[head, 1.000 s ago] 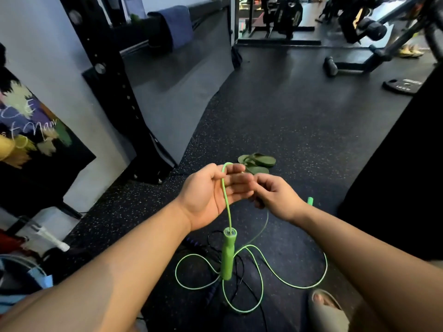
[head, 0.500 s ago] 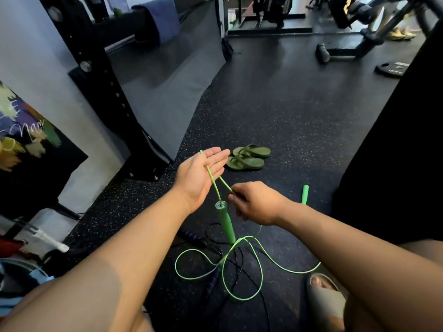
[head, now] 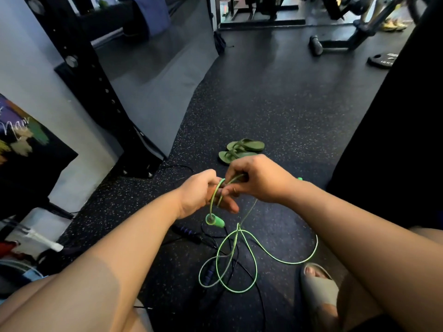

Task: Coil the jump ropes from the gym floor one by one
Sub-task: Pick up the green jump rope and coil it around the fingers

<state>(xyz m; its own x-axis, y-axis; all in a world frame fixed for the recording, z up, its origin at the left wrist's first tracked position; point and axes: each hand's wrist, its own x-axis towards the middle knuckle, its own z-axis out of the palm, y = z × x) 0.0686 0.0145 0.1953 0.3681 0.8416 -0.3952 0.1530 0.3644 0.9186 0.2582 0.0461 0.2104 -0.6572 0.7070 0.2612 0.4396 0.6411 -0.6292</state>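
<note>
The thin bright-green plastic jump rope (head: 242,255) was half off the floor: its upper part looped round the fingers of the left hand (head: 203,195), while the rest trailed down in loose loops onto the black speckled rubber gym floor (head: 275,111). One green handle (head: 215,220) dangled just below the left hand on a short length of cord. The other green handle's tip (head: 300,179) peeked out behind the right wrist. The left hand was curled loosely with the cord wrapped over it; the right hand (head: 259,178) was closed, pinching the cord between thumb and fingers right against the left hand's fingertips, so the two hands touched.

Under the green loops lay a second, black jump rope with dark purple-ribbed handles (head: 189,232), tangled with thin black cord on the floor. A foot in a grey slide sandal (head: 320,287) stood just beside the loops on the right. A little beyond the hands sat a pair of olive-green flip-flops (head: 242,149), side by side. Farther off, a black steel rack upright (head: 96,87) rose on the left, and a flat black weight plate (head: 383,59) lay far over on the right
</note>
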